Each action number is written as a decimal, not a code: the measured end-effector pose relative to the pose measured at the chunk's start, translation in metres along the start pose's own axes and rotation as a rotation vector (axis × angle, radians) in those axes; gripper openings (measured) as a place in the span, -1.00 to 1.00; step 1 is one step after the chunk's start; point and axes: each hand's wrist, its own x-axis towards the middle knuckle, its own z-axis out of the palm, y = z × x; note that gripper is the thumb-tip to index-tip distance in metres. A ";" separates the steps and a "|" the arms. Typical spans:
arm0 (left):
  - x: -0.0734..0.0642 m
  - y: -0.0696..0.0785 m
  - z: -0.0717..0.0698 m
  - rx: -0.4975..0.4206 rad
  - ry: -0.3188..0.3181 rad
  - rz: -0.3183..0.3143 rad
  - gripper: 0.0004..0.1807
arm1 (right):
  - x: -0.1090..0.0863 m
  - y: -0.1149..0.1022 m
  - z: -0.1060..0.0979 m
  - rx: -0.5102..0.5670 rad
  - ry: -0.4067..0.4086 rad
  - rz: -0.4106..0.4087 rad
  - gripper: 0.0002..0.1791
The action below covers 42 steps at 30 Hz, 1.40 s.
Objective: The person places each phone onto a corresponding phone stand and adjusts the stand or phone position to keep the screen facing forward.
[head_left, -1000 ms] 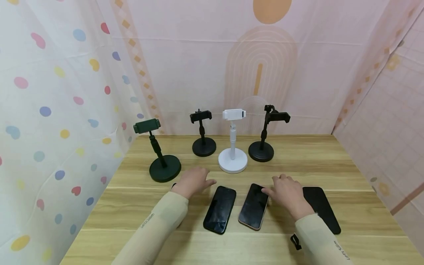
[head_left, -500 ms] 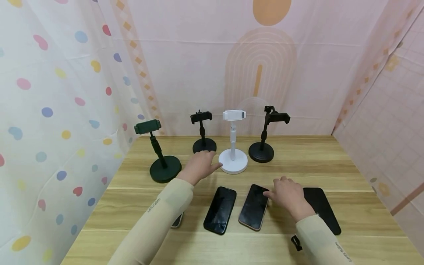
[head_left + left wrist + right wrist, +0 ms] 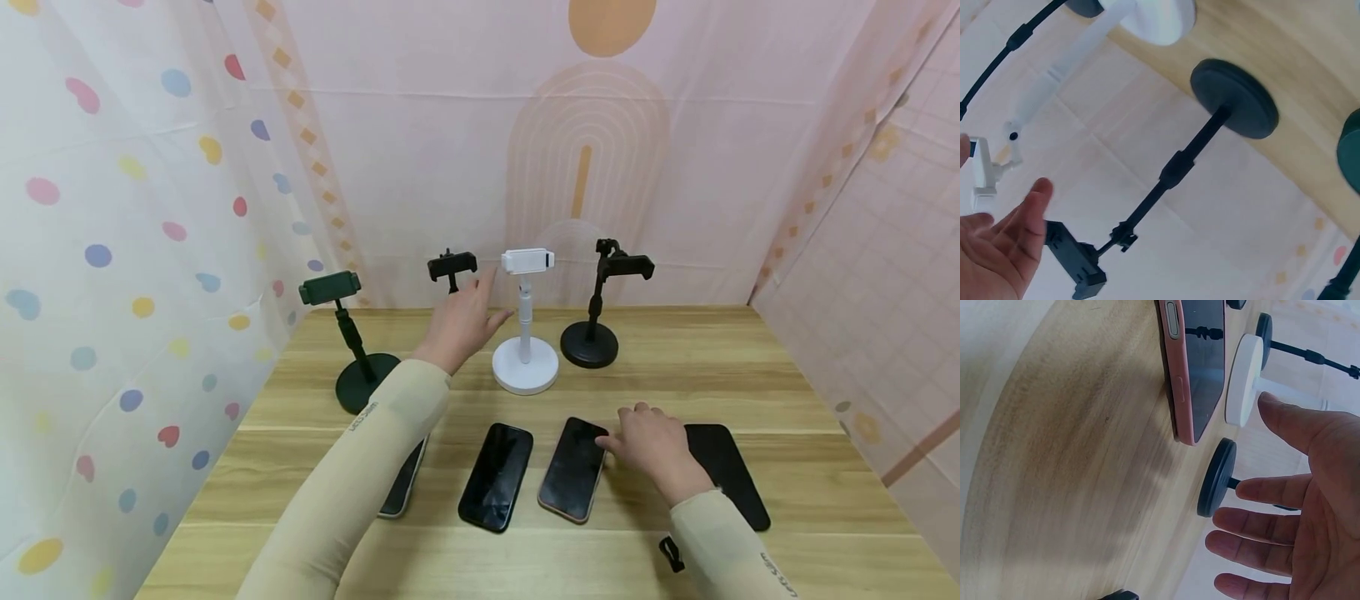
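Note:
My left hand (image 3: 459, 323) reaches up beside the white phone stand (image 3: 526, 360), fingers extended toward its clamp. In the left wrist view the fingers (image 3: 1034, 206) are close to the white clamp (image 3: 982, 164), and nothing is held. Behind that hand stands a small black phone stand (image 3: 1235, 99), its base hidden in the head view. My right hand (image 3: 654, 443) hovers over the table with spread fingers, its thumb overlapping the edge of a phone in a pink case (image 3: 573, 471). A second, black phone (image 3: 496, 477) lies to the left of it.
At the left is a dark green phone stand (image 3: 358, 385); another black stand (image 3: 589, 344) is at the back right. A third phone (image 3: 405, 483) lies partly under my left sleeve. A black phone-shaped slab (image 3: 729, 475) rests right of my right hand, near a small black strap (image 3: 671, 553).
My left hand has moved forward and up, from beside the black phone to the clamp of the white stand, uncovering more of the phone under the sleeve. My right hand has stayed put.

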 end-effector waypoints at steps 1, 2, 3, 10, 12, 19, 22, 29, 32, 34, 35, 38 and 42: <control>0.004 0.001 -0.002 -0.015 0.017 0.001 -0.23 | 0.000 0.000 0.000 0.000 0.000 0.000 -0.35; 0.007 0.002 -0.003 -0.028 0.030 0.000 -0.25 | 0.000 0.000 0.000 0.000 0.000 0.000 -0.35; 0.011 0.003 -0.004 -0.041 0.039 -0.004 -0.25 | -0.001 0.000 0.000 0.000 -0.001 0.000 -0.36; 0.034 0.008 -0.012 -0.094 0.035 -0.041 -0.22 | -0.002 -0.002 0.000 0.002 -0.002 0.005 -0.35; 0.039 0.011 -0.013 -0.100 0.019 -0.047 -0.23 | -0.002 -0.002 0.000 0.004 -0.004 0.007 -0.34; 0.047 0.015 -0.010 -0.150 -0.048 -0.081 -0.54 | -0.003 -0.002 0.003 0.008 0.000 0.011 -0.36; 0.049 0.014 -0.008 -0.269 -0.067 -0.135 -0.58 | -0.003 -0.002 0.004 0.012 0.001 0.011 -0.36; 0.048 0.012 -0.005 -0.533 -0.051 -0.233 -0.52 | -0.004 -0.001 0.005 0.018 0.009 0.012 -0.37; 0.047 0.012 -0.005 -0.560 -0.050 -0.238 -0.53 | -0.004 -0.001 0.006 0.014 0.015 0.011 -0.38; 0.047 0.013 -0.005 -0.572 -0.054 -0.231 -0.53 | -0.004 -0.001 0.006 0.011 0.017 0.011 -0.38; 0.047 0.014 -0.005 -0.575 -0.058 -0.229 -0.53 | -0.004 -0.001 0.006 0.011 0.017 0.011 -0.38; 0.047 0.016 -0.005 -0.581 -0.073 -0.218 -0.54 | -0.005 -0.001 0.005 0.016 0.015 0.013 -0.37; 0.046 0.018 -0.007 -0.599 -0.095 -0.210 -0.56 | -0.004 0.000 0.005 0.021 0.013 0.015 -0.37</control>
